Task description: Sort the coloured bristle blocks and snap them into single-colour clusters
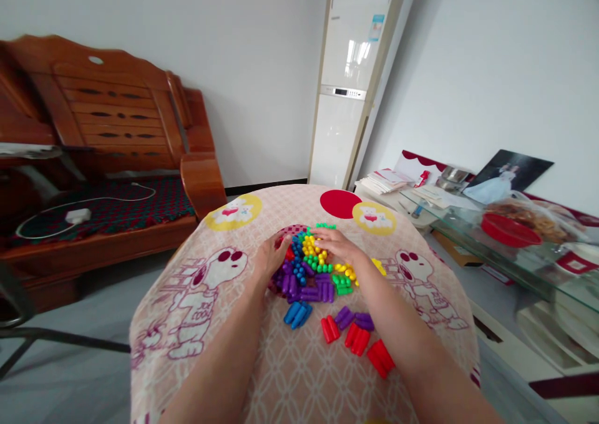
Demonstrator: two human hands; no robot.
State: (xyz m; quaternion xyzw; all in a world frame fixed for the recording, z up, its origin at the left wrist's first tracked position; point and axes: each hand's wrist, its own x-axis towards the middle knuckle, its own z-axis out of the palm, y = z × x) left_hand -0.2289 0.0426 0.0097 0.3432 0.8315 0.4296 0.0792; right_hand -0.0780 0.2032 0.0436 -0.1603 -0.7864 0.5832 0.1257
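Note:
On the cloth-covered round table (pixel 290 374), a dark pink, holed basket (pixel 294 229) holds a heap of small plastic pieces. My left hand (pixel 271 259) is curled round the basket's left side, thumb inward by some red pieces. My right hand (pixel 339 244) reaches over the heap's right side, fingers stretched out near yellow pieces (pixel 309 249); its fingertips partly blend into the pile. Purple pieces (pixel 322 288) and green pieces (pixel 343 284) lie at the heap's near right. Closer to me are blue pieces (pixel 297 315) and groups of red pieces (pixel 358 338).
A carved wooden bench (pixel 112 118) with a white charger and cable (pixel 78 216) stands left. Ahead is a tall white air conditioner (pixel 344 81). On the right, a glass-topped cabinet (pixel 468 224) carries papers, a photo (pixel 508 178) and a red bowl (pixel 510 231).

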